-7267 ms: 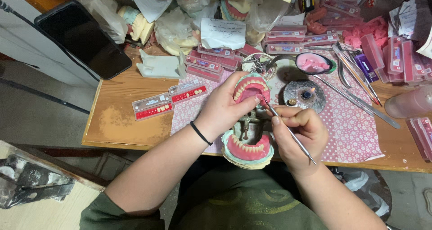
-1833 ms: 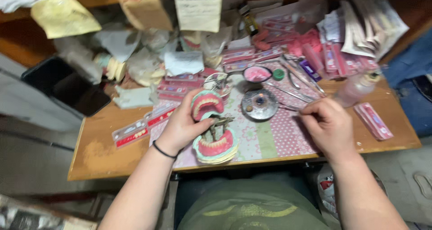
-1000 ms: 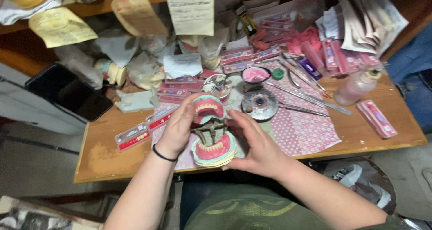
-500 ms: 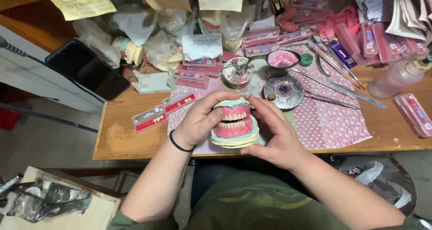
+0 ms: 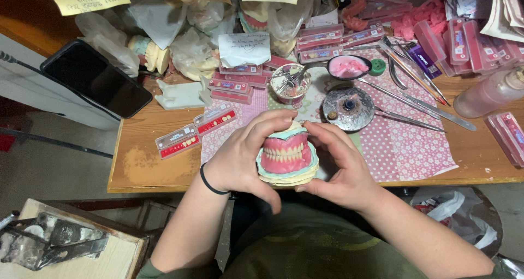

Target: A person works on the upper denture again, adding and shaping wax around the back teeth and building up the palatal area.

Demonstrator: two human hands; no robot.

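**Denture model closed up and cupped in both hands now**

So the big change: a couple of seconds back the pink denture model (image 5: 287, 160) stood hinged open, top half tipped up and away from the bottom, with only the left hand (image 5: 244, 154) on it while the right hand (image 5: 337, 170) was off to the side on the patterned mat (image 5: 404, 148). Now the two halves sit closed, upper teeth meeting lower teeth, and both hands wrap it from either side. The thin metal tool the right hand held earlier is gone from the fingers too.

Hand state: neither one is spread flat. Left fingers curl over the top and left side of the model, thumb underneath. Right fingers arch over the top right, thumb at the lower edge. They press in toward each other with the model between them, fingertips nearly touching above it.

To me that reads as the picking-at-teeth part being paused and the bite being checked as a whole.

Just beyond the fingertips sit a small round metal dish (image 5: 347, 107) and a cup of little tools (image 5: 290, 82). Past the left hand lie trays of spare teeth (image 5: 196, 129), and farther out a dark phone (image 5: 95, 78).
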